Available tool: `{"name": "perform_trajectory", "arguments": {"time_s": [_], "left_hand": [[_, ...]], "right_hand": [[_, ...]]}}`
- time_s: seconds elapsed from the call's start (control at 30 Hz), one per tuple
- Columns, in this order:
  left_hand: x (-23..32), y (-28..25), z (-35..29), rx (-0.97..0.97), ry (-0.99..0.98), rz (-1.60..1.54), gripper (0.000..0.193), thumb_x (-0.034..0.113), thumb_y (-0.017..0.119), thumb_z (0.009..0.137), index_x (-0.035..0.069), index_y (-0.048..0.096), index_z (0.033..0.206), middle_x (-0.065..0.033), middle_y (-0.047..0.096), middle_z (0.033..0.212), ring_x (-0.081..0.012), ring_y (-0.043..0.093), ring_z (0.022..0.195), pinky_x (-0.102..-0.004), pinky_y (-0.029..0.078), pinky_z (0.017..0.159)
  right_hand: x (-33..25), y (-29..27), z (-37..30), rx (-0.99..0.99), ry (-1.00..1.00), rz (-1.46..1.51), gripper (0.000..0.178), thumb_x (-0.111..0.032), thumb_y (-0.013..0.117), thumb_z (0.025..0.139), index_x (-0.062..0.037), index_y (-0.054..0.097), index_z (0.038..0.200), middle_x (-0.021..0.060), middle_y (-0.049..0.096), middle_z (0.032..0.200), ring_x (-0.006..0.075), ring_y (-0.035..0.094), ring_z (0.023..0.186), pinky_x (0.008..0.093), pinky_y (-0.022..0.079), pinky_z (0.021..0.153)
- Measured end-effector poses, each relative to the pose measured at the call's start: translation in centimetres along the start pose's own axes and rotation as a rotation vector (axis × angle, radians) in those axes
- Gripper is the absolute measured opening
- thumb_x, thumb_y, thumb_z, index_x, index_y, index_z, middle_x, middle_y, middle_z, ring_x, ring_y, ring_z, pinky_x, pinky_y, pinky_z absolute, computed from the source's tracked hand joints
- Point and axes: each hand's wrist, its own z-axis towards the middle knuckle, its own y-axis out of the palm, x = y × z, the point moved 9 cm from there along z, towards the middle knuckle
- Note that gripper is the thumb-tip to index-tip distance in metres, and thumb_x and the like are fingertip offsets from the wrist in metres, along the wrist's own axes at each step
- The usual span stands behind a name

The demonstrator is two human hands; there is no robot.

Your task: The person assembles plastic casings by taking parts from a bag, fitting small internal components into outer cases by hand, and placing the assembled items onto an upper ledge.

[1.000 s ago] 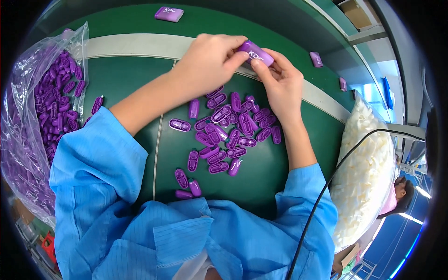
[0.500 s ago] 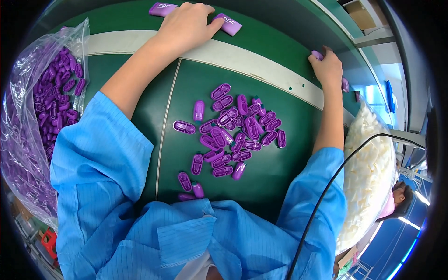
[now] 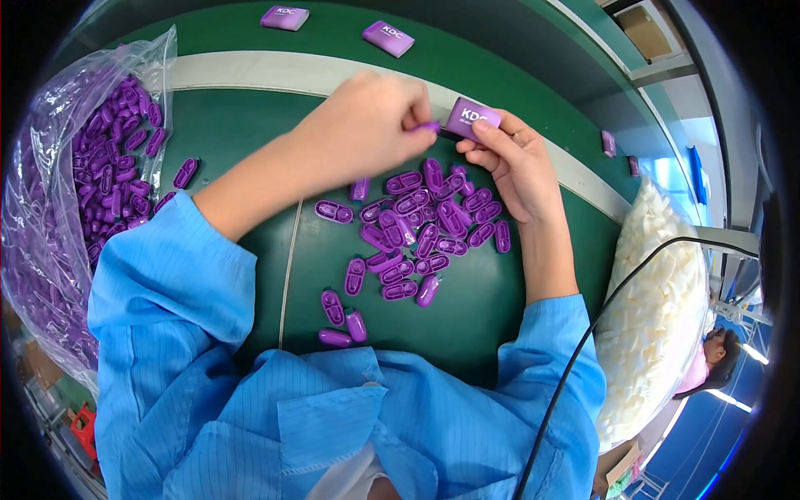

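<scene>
We see R hand (image 3: 521,160) pinching purple case (image 3: 465,119) over white strip (image 3: 250,70); prob. light, stiff, slick, so grip edges. L hand (image 3: 367,115), blurred, apparently pinches small purple pc (image 3: 431,127).

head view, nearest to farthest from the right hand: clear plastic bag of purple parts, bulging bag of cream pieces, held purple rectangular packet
1. Held purple rectangular packet, in the right hand
2. Bulging bag of cream pieces, on the right
3. Clear plastic bag of purple parts, far left
</scene>
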Motion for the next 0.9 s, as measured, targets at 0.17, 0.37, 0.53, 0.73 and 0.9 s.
{"name": "perform_trajectory", "arguments": {"time_s": [0.17,0.37,0.53,0.73,0.9], "left_hand": [[-2.8,1.0,2.5,-0.056,-0.187,-0.738,0.029,0.013,0.067,0.079,-0.003,0.061,0.102,-0.0055,0.063,0.079,-0.0091,0.059,0.069,-0.0210,0.048,0.063],[-2.6,1.4,2.2,-0.062,-0.159,-0.733,0.029,0.010,0.068,0.079,-0.004,0.062,0.103,-0.0084,0.065,0.084,-0.0093,0.060,0.070,-0.0208,0.049,0.066],[-2.7,1.4,2.0,-0.076,-0.108,-0.644,0.028,0.006,0.068,0.077,-0.004,0.062,0.102,-0.0096,0.066,0.087,-0.0107,0.062,0.074,-0.0215,0.051,0.070],[-0.9,0.6,0.8,0.070,-0.002,-0.460,0.031,0.005,0.065,0.081,-0.004,0.059,0.110,-0.0118,0.066,0.092,-0.0142,0.064,0.084,-0.0246,0.052,0.076],[-0.2,0.4,0.2,0.172,0.066,-0.333,0.031,0.005,0.061,0.084,-0.004,0.056,0.113,-0.0129,0.067,0.090,-0.0133,0.065,0.079,-0.0241,0.052,0.070]], "right_hand": [[-0.2,-0.1,0.0,0.017,-0.059,-0.077,0.027,-0.011,0.063,0.083,0.0029,0.058,0.106,0.0075,0.063,0.088,0.0103,0.060,0.076,0.0208,0.049,0.071],[-0.7,0.4,-0.3,0.018,-0.115,-0.087,0.031,-0.010,0.063,0.083,0.0042,0.057,0.109,0.0087,0.063,0.091,0.0111,0.060,0.077,0.0217,0.049,0.072],[-1.1,0.8,-0.6,0.023,-0.139,-0.172,0.029,-0.005,0.063,0.082,0.0053,0.057,0.108,0.0105,0.064,0.091,0.0120,0.061,0.076,0.0212,0.051,0.071],[-1.6,0.6,-0.8,0.054,-0.168,-0.189,0.030,-0.004,0.064,0.082,0.0060,0.057,0.108,0.0117,0.064,0.091,0.0132,0.063,0.076,0.0215,0.052,0.070],[-1.4,0.7,-1.0,0.101,-0.147,-0.156,0.029,-0.003,0.063,0.082,0.0069,0.056,0.108,0.0131,0.064,0.092,0.0140,0.063,0.076,0.0215,0.053,0.069]]}}
